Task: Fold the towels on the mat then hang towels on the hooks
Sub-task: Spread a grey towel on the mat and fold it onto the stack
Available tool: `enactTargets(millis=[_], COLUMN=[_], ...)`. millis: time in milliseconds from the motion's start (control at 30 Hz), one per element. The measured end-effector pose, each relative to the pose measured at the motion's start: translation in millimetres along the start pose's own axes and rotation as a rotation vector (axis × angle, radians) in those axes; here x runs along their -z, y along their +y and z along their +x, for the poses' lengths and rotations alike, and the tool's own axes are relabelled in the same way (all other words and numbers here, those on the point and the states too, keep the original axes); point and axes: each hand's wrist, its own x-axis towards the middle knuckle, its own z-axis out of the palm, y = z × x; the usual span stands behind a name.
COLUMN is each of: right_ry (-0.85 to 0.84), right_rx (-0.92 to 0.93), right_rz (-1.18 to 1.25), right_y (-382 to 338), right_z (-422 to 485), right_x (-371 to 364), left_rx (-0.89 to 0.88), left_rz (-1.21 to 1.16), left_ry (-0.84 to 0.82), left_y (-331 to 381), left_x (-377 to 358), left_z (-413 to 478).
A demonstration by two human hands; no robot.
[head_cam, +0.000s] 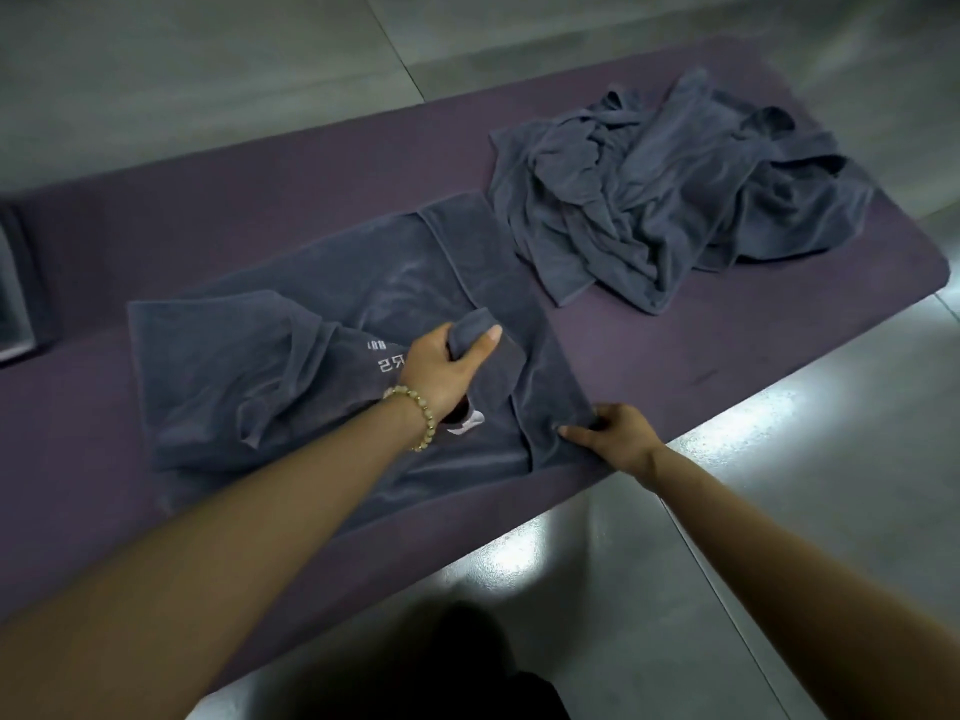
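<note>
The purple mat (270, 200) stretches across the grey tiled floor (810, 459), and everything to do with the job lies on it. Nearest the person, one grey towel (395, 283) is spread mostly flat, its right end already turned over in a strip and its left end rumpled back on itself, so I judge the folding of this one barely begun. Beyond it, toward the far right of the mat, a crumpled heap of grey towels (670, 194) sits untouched; how many are in it I cannot tell. No hooks are in sight, so the hanging is all still ahead.

The left hand (447, 366), a beaded bracelet (415, 407) at the wrist, is closed around a bunched fold of the spread towel, lifted a little above its middle. The right hand (618, 433) pinches the towel's near right corner against the mat edge, fingers narrowed onto the cloth.

White lettering (387, 356) and a small white label (467, 423) show on the towel beside the left wrist. At the far left edge stands a grey boxy object (15, 298), too cut off to name. Nothing blocks the fold itself, though the heap lies just beside the towel's far right corner and could crowd it.
</note>
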Motion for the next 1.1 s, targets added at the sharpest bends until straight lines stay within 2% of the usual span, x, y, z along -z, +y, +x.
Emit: enactTargets(millis=[100,200,333,500,633,733,867,1000,1100], right_ry=[-0.048,-0.066,0.017,-0.167,-0.392,-0.333,-0.195,-0.244,-0.242], right_rx=[0.102,0.242,0.384,0.594,0.644,0.746,0.913,1.016,1.018], right_rz=[0.192,0.214,0.237,0.484,0.337,0.209,0.084,-0.053,-0.008], right_y=[-19,-49,-103,-178,-222,-249,-282,-316,-332], right_z=[-10,-18,-38,-72,-88,-99,-116,-125,-119], right_x=[1,2,3,-9,-19,-30,-42,-60,-84], left_rx=[-0.101,-0.186,-0.308,-0.436,-0.423,-0.462,-0.468,-0.460,-0.450], left_rz=[0.006,-0.005,-0.004,0.037,-0.033,-0.079,-0.063,-0.119,-0.151], left_ry=[0.055,0.127,0.236,0.335,0.402,0.445,0.401,0.292,0.136], left_y=[12,24,40,51,55,57,53,54,49], left_x=[9,24,60,129,175,202,225,237,243], left_z=[-1,-2,-6,-15,-21,-29,-40,-56,-63])
